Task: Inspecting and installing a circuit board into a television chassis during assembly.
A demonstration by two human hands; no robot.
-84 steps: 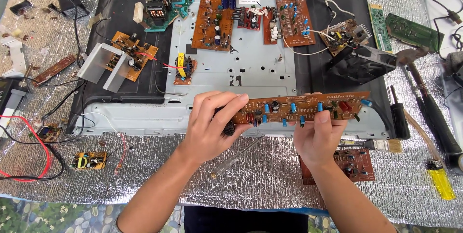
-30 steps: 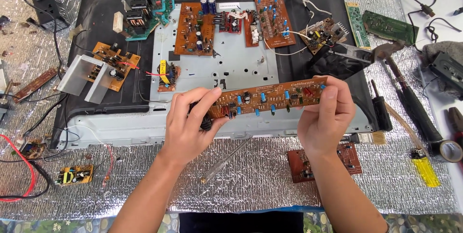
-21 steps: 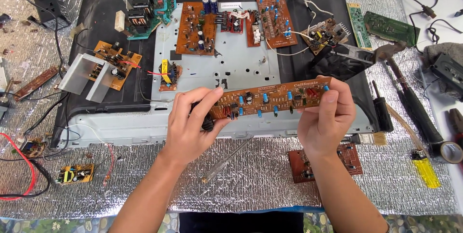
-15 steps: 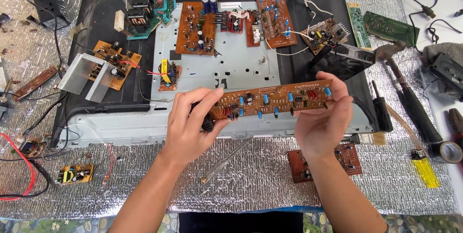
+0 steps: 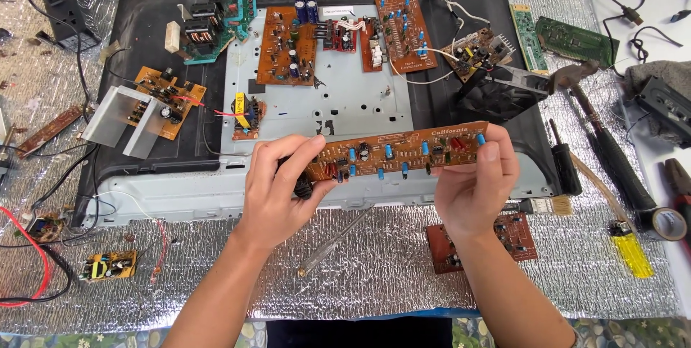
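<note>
I hold a long brown circuit board [image 5: 403, 150] with blue capacitors level above a grey metal chassis [image 5: 338, 103]. My left hand [image 5: 277, 190] grips the board's left end, by a black knob. My right hand [image 5: 475, 182] grips its right end, thumb on the top edge. Beneath my right wrist lies a small reddish board [image 5: 504, 240] on the silver foil mat [image 5: 389, 276]. A screwdriver [image 5: 335, 243] rests on the foil between my forearms.
Several brown boards [image 5: 291, 46] sit at the chassis's far side; another board with metal heat sinks [image 5: 137, 114] lies left. Right are a black brush [image 5: 565, 161], a hammer [image 5: 597, 125], tape roll [image 5: 668, 224], yellow lighter [image 5: 633, 254], green boards [image 5: 576, 35]. Red wire [image 5: 36, 269] loops at left.
Both hands lifted the long board off the chassis edge and hold it higher. Over the last second it has barely moved; my right hand shifted its fingers slightly.
</note>
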